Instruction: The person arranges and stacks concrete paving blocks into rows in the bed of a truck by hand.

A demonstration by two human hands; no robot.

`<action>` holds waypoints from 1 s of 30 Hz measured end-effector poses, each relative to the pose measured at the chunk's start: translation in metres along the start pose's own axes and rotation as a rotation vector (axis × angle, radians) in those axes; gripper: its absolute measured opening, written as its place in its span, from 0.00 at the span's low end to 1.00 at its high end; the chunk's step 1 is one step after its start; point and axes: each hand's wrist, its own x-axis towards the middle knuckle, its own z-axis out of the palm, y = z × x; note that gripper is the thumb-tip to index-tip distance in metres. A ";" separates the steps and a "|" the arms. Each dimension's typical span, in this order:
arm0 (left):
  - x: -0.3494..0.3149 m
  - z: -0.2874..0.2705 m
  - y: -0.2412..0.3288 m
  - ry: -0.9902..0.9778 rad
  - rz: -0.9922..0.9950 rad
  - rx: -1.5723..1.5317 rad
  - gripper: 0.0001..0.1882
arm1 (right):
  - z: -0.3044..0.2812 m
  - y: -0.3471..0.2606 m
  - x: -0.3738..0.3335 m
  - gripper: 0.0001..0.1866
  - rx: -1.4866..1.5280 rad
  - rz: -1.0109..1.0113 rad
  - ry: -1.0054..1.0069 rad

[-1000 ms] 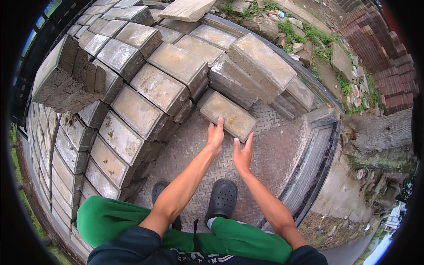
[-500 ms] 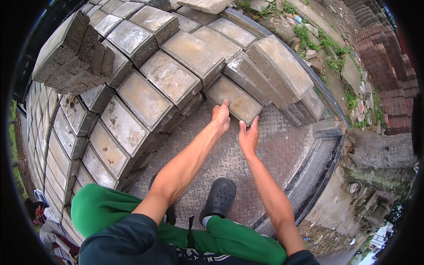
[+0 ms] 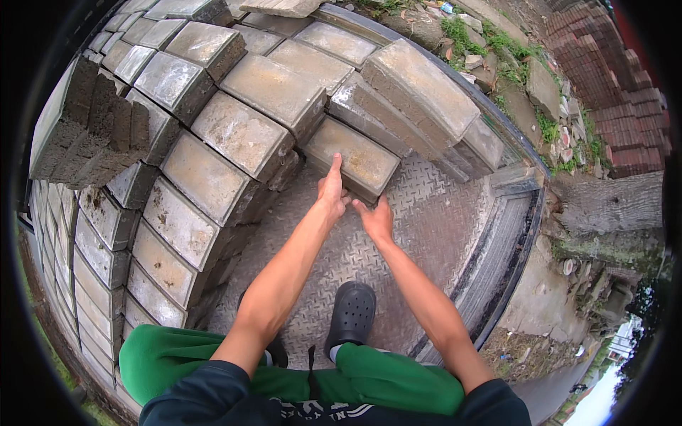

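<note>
A grey rectangular concrete paving block point(image 3: 352, 156) with a tan stain on its top lies between the stacked blocks on the left and a leaning row on the right. My left hand point(image 3: 332, 190) grips its near edge, the thumb on top and the fingers curled below. Beneath the near right corner, my right hand point(image 3: 376, 219) is pressed to the underside, its fingers partly hidden by the block. The block's near side face shows, with the fingertips of both hands close together under it.
Stacked paving blocks point(image 3: 206, 177) fill the left side. Slanted blocks point(image 3: 423, 85) lean at the far right, beside a metal rim point(image 3: 497, 298). My dark clog point(image 3: 352, 312) stands on the patterned metal floor point(image 3: 426, 234). Outside are rubble, a tree trunk point(image 3: 611, 202) and reddish stacks point(image 3: 632, 135).
My left thumb now lies on the block's top, and my right hand has moved from its right end to under the near edge. More of the block's near side shows. The view has shifted.
</note>
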 end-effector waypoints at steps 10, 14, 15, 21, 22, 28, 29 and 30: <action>0.001 0.002 0.000 0.072 0.143 0.187 0.46 | -0.028 0.023 0.009 0.33 -0.377 -0.475 0.120; -0.002 0.001 0.003 0.045 0.122 0.152 0.43 | -0.029 0.009 0.006 0.34 -0.458 -0.399 0.025; -0.004 0.005 0.003 0.041 0.111 0.167 0.43 | -0.029 0.014 0.007 0.34 -0.453 -0.381 0.032; 0.000 -0.001 0.008 -0.009 0.141 0.299 0.44 | -0.027 0.021 0.011 0.40 -0.427 -0.447 0.118; 0.001 -0.003 0.010 -0.020 0.153 0.313 0.44 | -0.034 0.022 0.015 0.39 -0.440 -0.445 0.017; -0.018 0.010 0.015 0.149 0.225 0.441 0.36 | -0.070 0.033 0.025 0.23 -0.173 -0.232 -0.037; -0.021 0.015 0.014 0.269 0.411 0.480 0.33 | -0.078 0.028 0.030 0.22 -0.044 -0.071 -0.003; -0.022 0.018 0.013 0.387 0.593 0.520 0.30 | -0.088 0.024 0.035 0.23 0.071 -0.031 0.109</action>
